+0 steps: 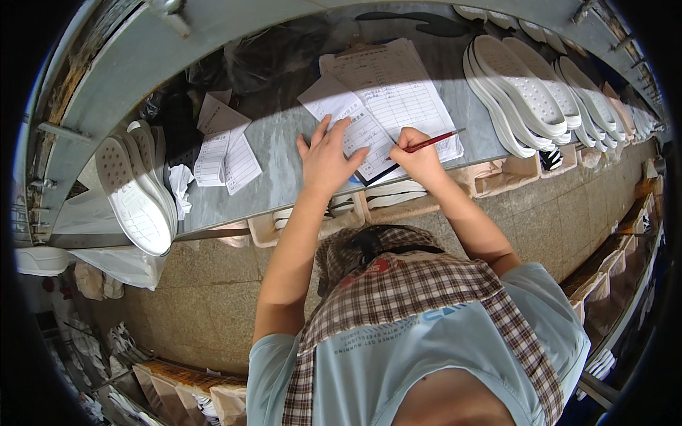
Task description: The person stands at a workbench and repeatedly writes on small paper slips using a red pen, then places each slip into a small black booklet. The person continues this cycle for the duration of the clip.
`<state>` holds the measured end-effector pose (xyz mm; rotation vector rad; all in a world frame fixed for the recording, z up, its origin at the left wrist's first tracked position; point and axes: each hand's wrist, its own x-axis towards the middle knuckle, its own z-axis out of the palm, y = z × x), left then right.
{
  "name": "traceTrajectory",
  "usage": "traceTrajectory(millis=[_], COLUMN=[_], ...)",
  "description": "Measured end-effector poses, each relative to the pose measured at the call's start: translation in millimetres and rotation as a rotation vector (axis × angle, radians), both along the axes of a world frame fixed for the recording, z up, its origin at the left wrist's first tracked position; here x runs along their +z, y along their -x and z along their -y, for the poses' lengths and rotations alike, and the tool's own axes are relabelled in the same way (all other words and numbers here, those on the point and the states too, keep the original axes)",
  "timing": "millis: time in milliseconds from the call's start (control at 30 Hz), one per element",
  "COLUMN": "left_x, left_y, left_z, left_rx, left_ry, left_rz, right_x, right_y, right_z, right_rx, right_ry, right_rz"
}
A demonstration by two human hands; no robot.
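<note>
Fingers spread, my left hand rests on the lower left part of a narrow printed slip, holding nothing. My right hand is closed around a dark red pen. The pen's lower end is over the right edge of the slip, but whether it touches paper is hard to see. Behind the slip, and partly under it, lies a stack of ruled sheets with handwriting, held on a clipboard. A dark flat edge shows beneath the slip near my right hand.
More paper slips and a crumpled white tissue lie to the left, beside white shoe soles. Rows of pale soles stand at the right. Open bins hang below the grey worktop's front edge.
</note>
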<state>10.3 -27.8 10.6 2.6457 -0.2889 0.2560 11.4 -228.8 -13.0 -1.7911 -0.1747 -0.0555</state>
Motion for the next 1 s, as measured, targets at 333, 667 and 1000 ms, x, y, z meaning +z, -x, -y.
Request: traceTrajectory(millis=[333, 667, 1000], left_x=[-2, 0, -9], left_y=[1, 0, -4], left_z=[-1, -3, -12], left_rx=[-0.005, -0.034, -0.054], left_ry=[0.009, 0.053, 0.196], left_rz=[0.010, 0.021, 0.060], right_x=[-5, 22, 36], right_y=[1, 2, -4], right_z=[-1, 14, 45], right_rx=[-0.084, -0.044, 0.477], right_ry=[-0.047, -0.521, 0.636], right_rz=[0.041, -0.085, 0.598])
